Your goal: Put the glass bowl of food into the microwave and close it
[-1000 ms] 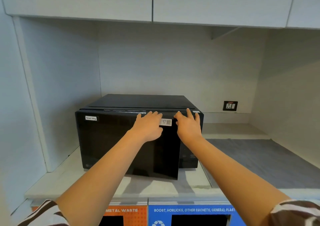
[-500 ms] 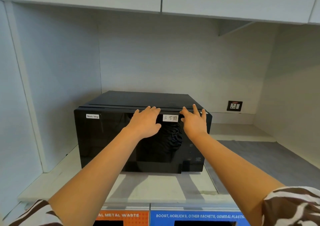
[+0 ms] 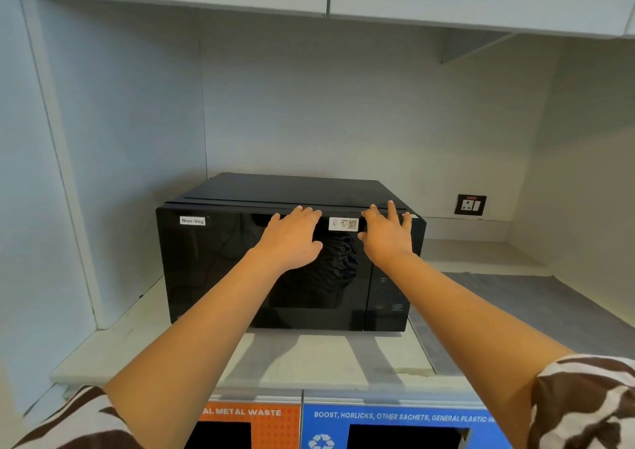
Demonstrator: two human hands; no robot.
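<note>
Both hands lay flat, fingers spread, on the upper front of the black microwave (image 3: 275, 263): left hand (image 3: 292, 239) left of a white sticker (image 3: 343, 224), right hand (image 3: 386, 234) right of it, grasping nothing.

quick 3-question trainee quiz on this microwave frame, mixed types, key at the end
1. True or false: the microwave door is shut.
2. What touches the door's top edge? A) left hand only B) right hand only C) both hands D) neither
3. Fill in: the white label at the door's upper left reads ____.

Key: 1 true. 2 C, both lie flat with fingers spread, either side of the QR sticker. 3 Non-Veg.
</note>
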